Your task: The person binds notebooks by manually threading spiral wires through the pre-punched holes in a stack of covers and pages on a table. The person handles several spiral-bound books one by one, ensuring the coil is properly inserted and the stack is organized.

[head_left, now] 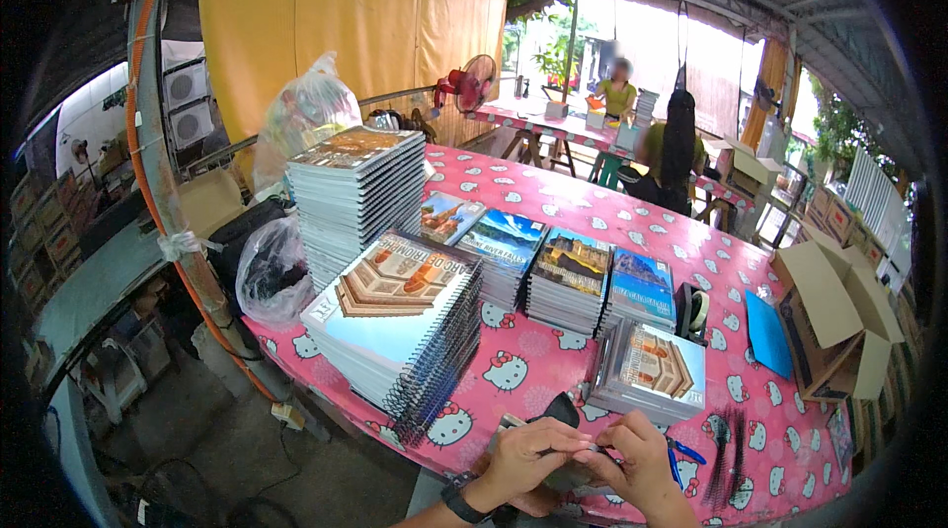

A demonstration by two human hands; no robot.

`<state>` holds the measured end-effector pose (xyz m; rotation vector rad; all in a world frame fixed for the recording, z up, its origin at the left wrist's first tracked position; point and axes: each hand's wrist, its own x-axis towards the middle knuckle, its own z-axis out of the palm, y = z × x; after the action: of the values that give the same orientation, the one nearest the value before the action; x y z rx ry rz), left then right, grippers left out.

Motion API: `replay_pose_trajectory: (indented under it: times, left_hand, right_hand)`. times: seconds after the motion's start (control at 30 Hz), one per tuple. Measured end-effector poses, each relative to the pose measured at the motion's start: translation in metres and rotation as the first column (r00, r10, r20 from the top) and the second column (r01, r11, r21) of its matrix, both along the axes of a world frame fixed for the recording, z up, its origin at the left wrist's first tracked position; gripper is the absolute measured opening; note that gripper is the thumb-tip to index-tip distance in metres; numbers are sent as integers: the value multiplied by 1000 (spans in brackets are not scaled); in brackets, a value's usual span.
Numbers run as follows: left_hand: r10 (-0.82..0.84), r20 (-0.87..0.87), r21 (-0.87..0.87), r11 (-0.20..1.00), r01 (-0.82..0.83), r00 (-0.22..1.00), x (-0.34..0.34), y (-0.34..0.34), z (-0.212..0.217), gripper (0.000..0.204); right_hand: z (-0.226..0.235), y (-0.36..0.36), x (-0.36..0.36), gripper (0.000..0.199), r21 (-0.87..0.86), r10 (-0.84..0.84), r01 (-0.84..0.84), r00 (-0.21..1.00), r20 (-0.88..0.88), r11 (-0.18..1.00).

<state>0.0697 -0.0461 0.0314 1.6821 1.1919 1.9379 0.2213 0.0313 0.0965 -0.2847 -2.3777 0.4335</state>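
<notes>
At the near edge of the table, my left hand [533, 454], with a dark band at its wrist, and my right hand [640, 459] meet fingertip to fingertip. Both are closed in a pinch on something small that I cannot make out. A dark object partly shows behind my left fingers. Just right of my right hand lie blue-handled pliers [686, 457], then a bunch of thin black spiral coils [726, 454]. Beyond my hands sits a short stack of notebooks [652, 370] with a building on the cover. To the left rises a larger stack of spiral-bound notebooks [395, 321].
Behind stand a taller notebook stack [355, 197] and several smaller ones [568, 276]. A tape dispenser [694, 311], blue sheet [768, 333] and opened cardboard box [834, 316] are on the right. A person [617, 93] sits at a far table near a red fan [469, 83].
</notes>
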Motion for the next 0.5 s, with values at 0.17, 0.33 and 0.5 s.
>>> replay_pose_trajectory:
  times: [0.17, 0.33, 0.5]
  left_hand:
    - [22, 86, -111, 994, -13, 996, 4, 0, 1, 19]
    - [-59, -53, -169, 984, 50, 997, 4, 2, 25, 34]
    - [507, -224, 26, 857, -515, 832, -40, -38, 79, 41]
  right_hand:
    - [1, -4, 3, 22, 87, -74, 66, 993, 91, 994]
    - [10, -4, 7, 34, 77, -43, 27, 976, 212, 997]
    - [44, 15, 2, 55, -55, -180, 171, 923, -340, 984]
